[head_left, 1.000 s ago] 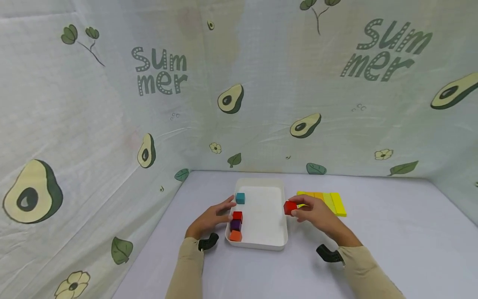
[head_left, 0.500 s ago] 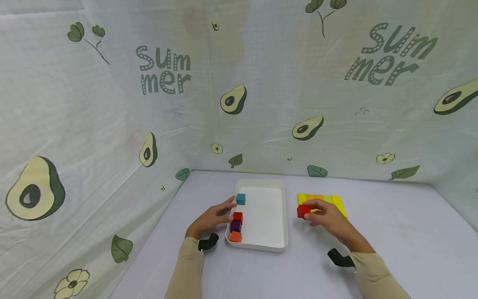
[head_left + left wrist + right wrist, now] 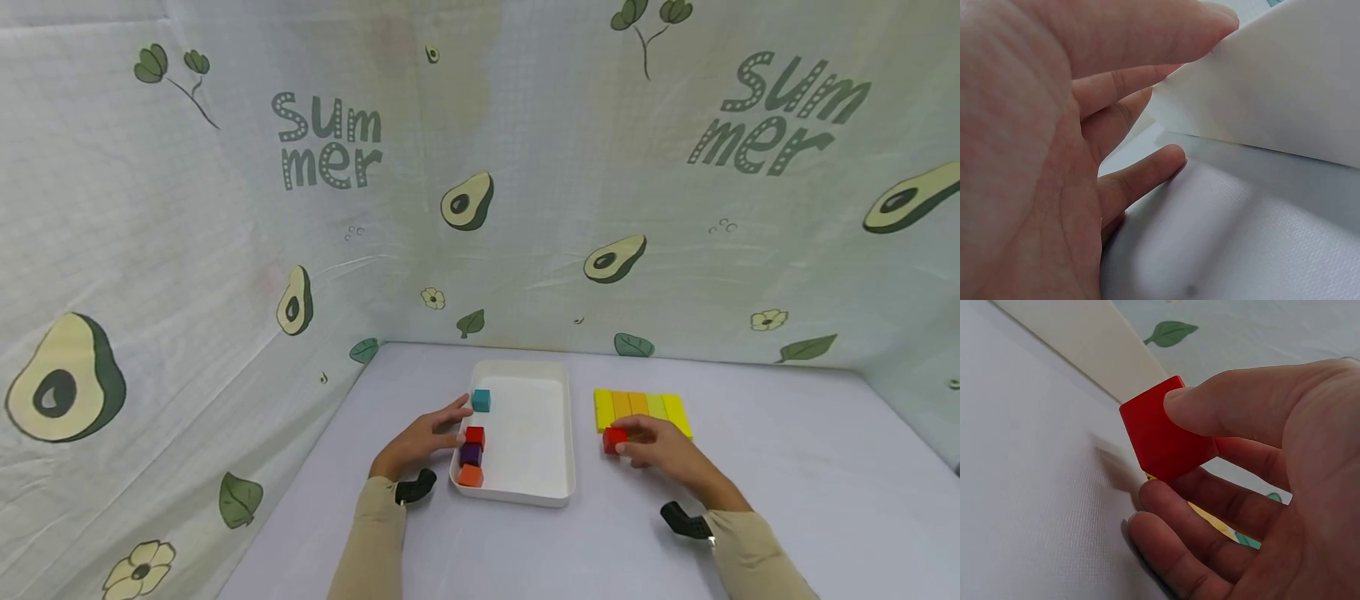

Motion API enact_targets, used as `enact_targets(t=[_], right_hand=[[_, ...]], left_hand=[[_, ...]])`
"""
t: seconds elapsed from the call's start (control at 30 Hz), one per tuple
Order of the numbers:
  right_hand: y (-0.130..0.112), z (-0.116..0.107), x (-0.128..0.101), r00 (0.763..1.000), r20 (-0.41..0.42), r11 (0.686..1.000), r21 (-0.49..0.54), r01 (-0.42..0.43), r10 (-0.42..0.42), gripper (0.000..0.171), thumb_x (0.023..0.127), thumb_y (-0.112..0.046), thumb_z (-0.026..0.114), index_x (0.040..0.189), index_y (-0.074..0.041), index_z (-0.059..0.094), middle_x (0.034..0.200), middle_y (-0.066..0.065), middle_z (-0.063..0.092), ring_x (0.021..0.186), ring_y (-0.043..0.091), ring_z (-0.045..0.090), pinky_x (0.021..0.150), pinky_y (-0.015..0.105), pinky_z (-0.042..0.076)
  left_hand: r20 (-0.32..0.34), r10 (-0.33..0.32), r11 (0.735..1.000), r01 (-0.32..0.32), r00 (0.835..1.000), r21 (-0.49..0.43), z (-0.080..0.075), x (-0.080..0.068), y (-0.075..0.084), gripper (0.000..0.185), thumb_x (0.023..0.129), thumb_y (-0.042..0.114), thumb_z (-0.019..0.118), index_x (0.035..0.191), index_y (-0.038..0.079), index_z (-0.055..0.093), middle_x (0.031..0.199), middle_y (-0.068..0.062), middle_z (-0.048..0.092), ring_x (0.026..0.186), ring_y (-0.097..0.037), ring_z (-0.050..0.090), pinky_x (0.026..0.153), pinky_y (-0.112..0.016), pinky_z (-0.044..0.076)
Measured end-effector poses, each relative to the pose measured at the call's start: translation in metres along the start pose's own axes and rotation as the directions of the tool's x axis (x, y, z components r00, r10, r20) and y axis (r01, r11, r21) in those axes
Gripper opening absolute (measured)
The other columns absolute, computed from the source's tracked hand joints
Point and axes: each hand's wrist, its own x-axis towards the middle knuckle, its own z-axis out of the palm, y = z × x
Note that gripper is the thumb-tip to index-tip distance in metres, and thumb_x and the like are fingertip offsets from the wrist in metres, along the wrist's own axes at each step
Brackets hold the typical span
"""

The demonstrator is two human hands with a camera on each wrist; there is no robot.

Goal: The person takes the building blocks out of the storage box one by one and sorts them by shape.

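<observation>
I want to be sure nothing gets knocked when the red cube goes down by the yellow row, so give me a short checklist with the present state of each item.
1. Grip on the red cube: ok, the right hand pinches it between thumb and fingers.
2. Cube seated on the table: cannot tell, a shadow lies under it in the right wrist view.
3. Gap to the row of yellow and orange blocks: cannot tell.
4. White tray steadied: ok, the left hand rests against its left wall.
5. Blocks left in the tray undisturbed: ok, lined along the left wall.

left hand [image 3: 423,437] flat, right hand [image 3: 656,446] pinching
</observation>
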Motion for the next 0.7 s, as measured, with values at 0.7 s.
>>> enact_targets(t=[0.7], right_hand=[[-0.0006, 0.0045, 0.0000, 1.000, -0.007, 0.993, -0.116, 0.022, -0.023, 0.043, 0.089, -0.027, 0.076, 0.126, -0.007, 0.064, 0.114, 0.009, 0.063, 0.095, 0.025, 0.056, 0.075, 0.032, 0.054]], left_hand=[[-0.004, 0.019, 1.000, -0.019, 1.000, -0.004, -0.0002, 0.0012, -0.0004, 0.061, 0.091, 0.041, 0.071, 0.147, 0.026, 0.053, 0.160, 0.021, 0.027, 0.152, -0.023, 0.018, 0.114, -0.058, 0.029]])
